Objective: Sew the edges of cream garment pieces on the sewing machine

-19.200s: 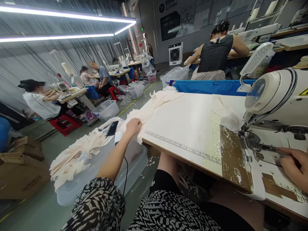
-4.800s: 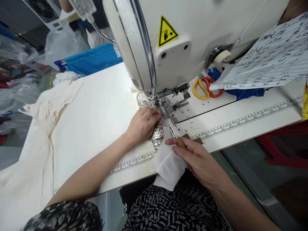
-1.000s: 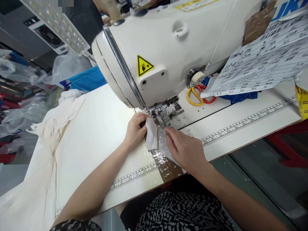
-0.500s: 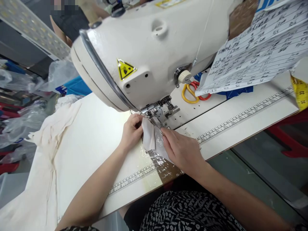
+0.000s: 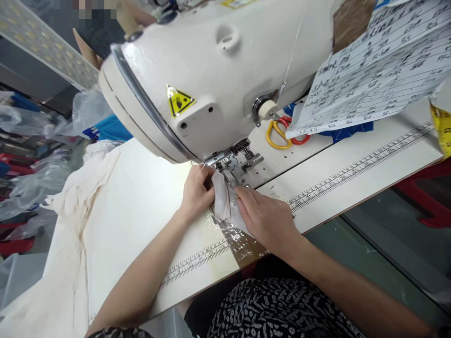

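A small piece of whitish fabric (image 5: 221, 197) lies at the needle area of the sewing machine (image 5: 197, 89), with a fold standing up between my hands. My left hand (image 5: 198, 190) is closed on the fabric's left edge, thumb and fingers pinched just in front of the presser foot (image 5: 220, 164). My right hand (image 5: 266, 218) is closed around slim metal tweezers (image 5: 230, 186), whose points reach toward the foot over the fabric. Its fingers also rest beside the fabric's right part. The tweezers' tips are too small to make out clearly.
Yellow-and-red-handled scissors (image 5: 278, 136) lie behind the machine bed, near a handwritten sheet (image 5: 373, 75). Cream fabric (image 5: 66, 253) hangs over the table's left side. A printed ruler (image 5: 338, 180) follows the front edge; a yellow measuring tape (image 5: 441, 129) hangs right. Another person (image 5: 102, 35) is behind.
My left hand has shifted slightly right, and the upright fabric fold has narrowed and turned. My right hand and the tweezers stay nearly in place. The view has tilted slightly.
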Demonstrator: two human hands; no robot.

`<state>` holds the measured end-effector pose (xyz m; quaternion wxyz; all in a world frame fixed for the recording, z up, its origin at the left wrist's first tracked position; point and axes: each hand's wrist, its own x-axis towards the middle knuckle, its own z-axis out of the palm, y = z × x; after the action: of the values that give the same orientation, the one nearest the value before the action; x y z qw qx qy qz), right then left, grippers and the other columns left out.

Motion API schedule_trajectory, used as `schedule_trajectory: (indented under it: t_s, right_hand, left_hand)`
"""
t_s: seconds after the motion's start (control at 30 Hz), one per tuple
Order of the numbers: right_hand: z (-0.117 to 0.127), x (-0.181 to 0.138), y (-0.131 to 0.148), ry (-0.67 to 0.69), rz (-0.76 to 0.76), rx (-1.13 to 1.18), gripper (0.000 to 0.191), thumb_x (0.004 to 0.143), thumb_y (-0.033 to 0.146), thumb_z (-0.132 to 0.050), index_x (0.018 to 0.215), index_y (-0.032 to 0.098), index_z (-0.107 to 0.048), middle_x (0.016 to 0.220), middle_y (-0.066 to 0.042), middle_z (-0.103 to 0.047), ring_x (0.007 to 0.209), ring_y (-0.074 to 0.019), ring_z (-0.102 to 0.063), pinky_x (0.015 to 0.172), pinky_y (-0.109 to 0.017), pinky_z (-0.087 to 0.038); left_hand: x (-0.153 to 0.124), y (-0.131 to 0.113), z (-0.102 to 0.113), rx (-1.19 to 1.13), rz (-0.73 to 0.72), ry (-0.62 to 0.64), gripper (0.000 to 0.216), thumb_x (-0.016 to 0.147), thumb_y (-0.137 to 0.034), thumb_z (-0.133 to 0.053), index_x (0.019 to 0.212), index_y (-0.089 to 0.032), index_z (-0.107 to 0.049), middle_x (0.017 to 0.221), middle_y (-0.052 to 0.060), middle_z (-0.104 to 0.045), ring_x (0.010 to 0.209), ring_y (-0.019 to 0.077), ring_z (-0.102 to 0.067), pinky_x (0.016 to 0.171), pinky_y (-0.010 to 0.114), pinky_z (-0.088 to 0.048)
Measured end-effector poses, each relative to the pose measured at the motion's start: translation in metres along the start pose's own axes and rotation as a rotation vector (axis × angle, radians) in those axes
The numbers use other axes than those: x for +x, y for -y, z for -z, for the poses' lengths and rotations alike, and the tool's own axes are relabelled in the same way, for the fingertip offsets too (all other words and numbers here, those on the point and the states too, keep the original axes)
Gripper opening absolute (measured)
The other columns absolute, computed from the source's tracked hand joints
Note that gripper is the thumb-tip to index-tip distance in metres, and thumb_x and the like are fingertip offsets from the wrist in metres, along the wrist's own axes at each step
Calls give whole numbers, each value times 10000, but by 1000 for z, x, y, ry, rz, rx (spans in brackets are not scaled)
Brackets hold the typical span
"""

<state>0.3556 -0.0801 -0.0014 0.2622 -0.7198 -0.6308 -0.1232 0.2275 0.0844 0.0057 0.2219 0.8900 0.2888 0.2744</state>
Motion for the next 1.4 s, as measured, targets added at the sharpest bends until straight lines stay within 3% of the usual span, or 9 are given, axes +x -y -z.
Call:
schedule_trajectory:
  t_s: [0.3, 0.4, 0.53, 0.67, 0.77, 0.93, 1.03, 1.23, 1.4]
  right_hand:
    - [1, 0, 0, 68, -72, 65, 324, 1054, 210, -378, 1161, 153, -678, 893, -49, -779, 629, -133, -666, 502, -278, -359]
    - [1, 1, 1, 90, -87, 57, 319, 1050, 210, -386, 1138, 153, -687, 887, -57, -777, 612, -138, -663, 488, -281, -341]
    - [0, 3, 2, 74, -72, 41, 304, 1044, 185, -400, 1110, 147, -695, 854, -56, -772, 576, -138, -655, 474, -280, -332]
    - [0, 5, 4, 41, -61, -11, 296, 1039, 176, -423, 1138, 134, -698, 871, -62, -779, 567, -143, -663, 470, -278, -358]
    - [10, 1, 7, 54, -66, -18, 306, 1026, 155, -437, 1200, 95, -682, 874, -86, -786, 593, -161, -688, 474, -283, -381]
    - [45, -28, 11, 135, -124, 238, 316, 1049, 204, -373, 1183, 153, -655, 819, -65, -779, 603, -167, -707, 477, -250, -445]
    - [61, -51, 9, 163, -112, 361, 259, 1039, 194, -366, 1090, 182, -619, 744, -28, -750, 558, -158, -699, 448, -236, -458]
    - [60, -65, -3, 121, -11, 197, 209, 1034, 156, -390, 1116, 174, -581, 872, -52, -762, 660, -167, -733, 517, -247, -512]
    - [54, -63, -6, 107, 59, 91, 210, 1051, 162, -413, 1190, 142, -570, 951, -85, -743, 752, -175, -734, 532, -244, -494]
  left_hand:
    - [-2, 11, -2, -197, 151, 9, 84, 842, -282, -642, 804, -207, -640, 921, 26, -685, 876, 195, -615, 787, 338, -489]
    - [-2, 10, -1, -198, 131, -4, 102, 842, -285, -657, 781, -210, -627, 912, 23, -687, 852, 190, -617, 759, 333, -486]
    - [-2, 5, -1, -73, -10, -42, 135, 896, -262, -624, 770, -223, -594, 889, 21, -689, 812, 191, -597, 717, 339, -493]
    - [-2, 1, -1, 120, -270, -98, 150, 955, -194, -573, 813, -224, -612, 917, 46, -703, 845, 213, -600, 747, 380, -520]
    - [-4, -1, 2, 158, -388, -56, 157, 972, -146, -540, 884, -212, -652, 965, 68, -702, 895, 224, -613, 781, 402, -546]
    - [-10, -10, 12, 178, -342, 137, 301, 968, -109, -451, 1045, -206, -725, 1091, 103, -674, 1033, 267, -599, 866, 483, -587]
    - [-16, -20, 10, 239, -306, 178, 357, 955, -94, -419, 1092, -178, -738, 1135, 132, -663, 1063, 290, -578, 885, 505, -593]
    - [-34, -30, -7, 334, -246, 101, 399, 923, -114, -444, 1251, -80, -669, 1274, 183, -629, 1200, 336, -546, 1003, 526, -550]
    - [-43, -24, -7, 266, -288, 142, 464, 945, -140, -425, 1360, -34, -602, 1374, 197, -615, 1325, 328, -530, 1111, 518, -500]
